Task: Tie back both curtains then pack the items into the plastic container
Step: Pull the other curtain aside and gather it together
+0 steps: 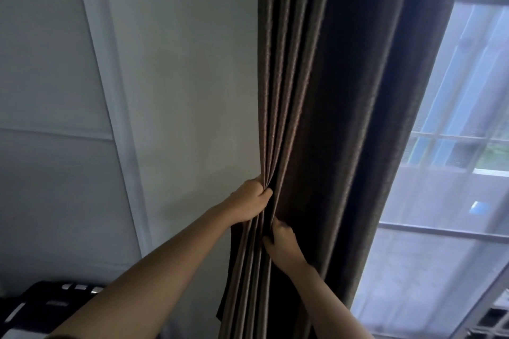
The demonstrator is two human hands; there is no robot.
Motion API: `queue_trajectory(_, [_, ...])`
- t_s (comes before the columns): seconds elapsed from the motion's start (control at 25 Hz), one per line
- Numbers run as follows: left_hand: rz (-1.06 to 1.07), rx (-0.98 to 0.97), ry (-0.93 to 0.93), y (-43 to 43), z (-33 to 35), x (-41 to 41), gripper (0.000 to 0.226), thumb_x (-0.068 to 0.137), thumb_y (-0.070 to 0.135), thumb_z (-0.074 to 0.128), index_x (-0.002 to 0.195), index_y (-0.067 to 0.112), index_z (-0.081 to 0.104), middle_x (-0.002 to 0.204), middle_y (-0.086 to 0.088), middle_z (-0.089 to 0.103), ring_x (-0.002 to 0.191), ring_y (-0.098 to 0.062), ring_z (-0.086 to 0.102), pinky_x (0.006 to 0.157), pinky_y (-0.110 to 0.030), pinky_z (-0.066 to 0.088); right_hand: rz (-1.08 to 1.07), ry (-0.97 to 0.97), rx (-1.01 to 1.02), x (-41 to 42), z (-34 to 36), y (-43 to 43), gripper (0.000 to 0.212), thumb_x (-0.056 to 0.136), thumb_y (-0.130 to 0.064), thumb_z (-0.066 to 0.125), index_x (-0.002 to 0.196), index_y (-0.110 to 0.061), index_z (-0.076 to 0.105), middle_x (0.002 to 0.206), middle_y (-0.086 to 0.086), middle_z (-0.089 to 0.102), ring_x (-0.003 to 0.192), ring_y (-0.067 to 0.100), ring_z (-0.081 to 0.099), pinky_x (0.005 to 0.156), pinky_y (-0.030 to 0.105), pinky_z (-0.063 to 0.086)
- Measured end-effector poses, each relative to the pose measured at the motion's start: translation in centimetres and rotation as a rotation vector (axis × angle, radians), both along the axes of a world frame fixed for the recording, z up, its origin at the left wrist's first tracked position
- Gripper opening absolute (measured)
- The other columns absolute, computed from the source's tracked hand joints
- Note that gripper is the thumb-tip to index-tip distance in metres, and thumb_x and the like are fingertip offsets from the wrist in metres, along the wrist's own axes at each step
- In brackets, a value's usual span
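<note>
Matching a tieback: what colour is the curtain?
Dark brown curtain, best seen in head view.

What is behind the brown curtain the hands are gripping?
To the right of the curtain a window shows; to its left, a pale wall. Whatever lies directly behind the bunched folds is covered.

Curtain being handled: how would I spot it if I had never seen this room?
Find the bright window on the right and the pale wall on the left. Between them hangs the curtain, brown cloth in long vertical pleats. It is the only dark drape there, and the left hand and right hand both grip its folds.
</note>
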State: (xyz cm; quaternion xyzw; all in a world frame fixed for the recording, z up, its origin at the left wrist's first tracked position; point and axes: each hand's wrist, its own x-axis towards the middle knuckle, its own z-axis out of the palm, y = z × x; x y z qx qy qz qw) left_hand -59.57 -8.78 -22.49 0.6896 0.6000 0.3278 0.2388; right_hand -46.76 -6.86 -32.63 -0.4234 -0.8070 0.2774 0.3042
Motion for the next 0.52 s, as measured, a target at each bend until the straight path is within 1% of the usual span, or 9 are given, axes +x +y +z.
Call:
queue_trajectory(0.08, [0.017, -0.046, 0.006, 0.1, -0.1, 0.1, 0.030, 0.093, 0.029, 0.039, 0.110, 0.009, 0.053, 0.071, 0.001, 0.056, 0.062, -0.020, 0.055, 0.063, -0.034, 0.046, 0.012, -0.046, -0.031, -0.1, -0.3, -0.3, 0.043, 0.086, 0.003, 0.048, 0.127, -0.012, 0.047, 0.108, -0.003, 0.058, 0.099, 0.009, 0.058, 0.077, 0.004, 0.042])
queue_trajectory(0.12, [0.022, -0.060, 0.036, 0.1, 0.0, 0.3, 0.034, 0.089, 0.037, 0.042, 0.103, 0.009, 0.055, 0.071, 0.001, 0.057, 0.063, -0.018, 0.056, 0.063, -0.033, 0.046, 0.016, -0.044, -0.026, -0.3, -0.5, -0.4, 0.042, 0.086, 0.002, 0.048, 0.126, -0.012, 0.048, 0.108, -0.002, 0.058, 0.099, 0.010, 0.058, 0.075, 0.004, 0.041])
queue_trajectory(0.2, [0.048, -0.037, 0.126, -0.1, 0.0, 0.6, 0.054, 0.076, 0.059, 0.047, 0.095, 0.010, 0.060, 0.080, -0.004, 0.064, 0.071, -0.019, 0.064, 0.068, -0.036, 0.053, 0.020, -0.056, -0.028, -0.8, -0.6, -0.5, 0.045, 0.084, 0.001, 0.050, 0.127, -0.012, 0.047, 0.110, 0.003, 0.058, 0.098, 0.014, 0.059, 0.077, 0.011, 0.045])
queue_trajectory(0.24, [0.079, -0.004, 0.160, -0.1, -0.2, 0.7, 0.061, 0.073, 0.064, 0.049, 0.094, 0.008, 0.061, 0.084, -0.007, 0.067, 0.075, -0.022, 0.066, 0.070, -0.038, 0.056, 0.041, -0.074, -0.060, -0.8, -0.5, -0.6, 0.047, 0.082, -0.001, 0.051, 0.128, -0.013, 0.045, 0.109, 0.004, 0.059, 0.096, 0.015, 0.060, 0.078, 0.017, 0.049])
queue_trajectory(0.28, [0.101, 0.039, 0.179, 0.1, -0.5, 0.8, 0.060, 0.077, 0.061, 0.051, 0.093, 0.004, 0.061, 0.084, -0.010, 0.067, 0.075, -0.025, 0.067, 0.069, -0.040, 0.057, 0.078, -0.086, -0.110, -0.6, -0.4, -0.8, 0.048, 0.081, -0.005, 0.053, 0.127, -0.013, 0.046, 0.108, 0.004, 0.059, 0.094, 0.015, 0.060, 0.079, 0.023, 0.052])
queue_trajectory(0.36, [0.124, 0.070, 0.176, 0.4, -1.1, 0.5, 0.042, 0.090, 0.039, 0.050, 0.090, -0.002, 0.057, 0.078, -0.014, 0.063, 0.072, -0.031, 0.064, 0.065, -0.043, 0.053, 0.118, -0.168, -0.109, 0.3, 0.5, -1.2, 0.041, 0.079, -0.014, 0.055, 0.120, -0.016, 0.052, 0.105, 0.004, 0.062, 0.093, 0.018, 0.061, 0.082, 0.034, 0.054])
queue_trajectory(0.4, [0.132, 0.064, 0.180, 0.6, -1.3, 0.3, 0.035, 0.093, 0.031, 0.047, 0.090, -0.002, 0.056, 0.076, -0.012, 0.060, 0.072, -0.031, 0.062, 0.064, -0.042, 0.051, 0.056, -0.208, 0.033, 1.1, 1.4, -1.2, 0.037, 0.079, -0.017, 0.055, 0.116, -0.018, 0.056, 0.105, 0.004, 0.064, 0.095, 0.020, 0.062, 0.084, 0.035, 0.052])
queue_trajectory(0.44, [0.138, 0.078, 0.200, 0.7, -1.2, -0.2, 0.030, 0.095, 0.028, 0.045, 0.094, 0.000, 0.055, 0.078, -0.010, 0.059, 0.074, -0.031, 0.062, 0.064, -0.038, 0.049, -0.047, -0.165, 0.281, 1.8, 2.8, -1.1, 0.036, 0.078, -0.017, 0.054, 0.114, -0.018, 0.059, 0.108, 0.004, 0.065, 0.099, 0.022, 0.061, 0.088, 0.032, 0.049])
queue_trajectory(0.52, [0.123, 0.110, 0.185, 0.9, -1.1, -1.1, 0.028, 0.096, 0.024, 0.043, 0.110, 0.002, 0.053, 0.092, -0.013, 0.063, 0.083, -0.029, 0.062, 0.071, -0.033, 0.048, -0.315, 0.120, 0.763, 2.9, 7.3, -0.7, 0.035, 0.076, -0.013, 0.056, 0.111, -0.014, 0.063, 0.119, 0.009, 0.061, 0.111, 0.024, 0.054, 0.098, 0.028, 0.038])
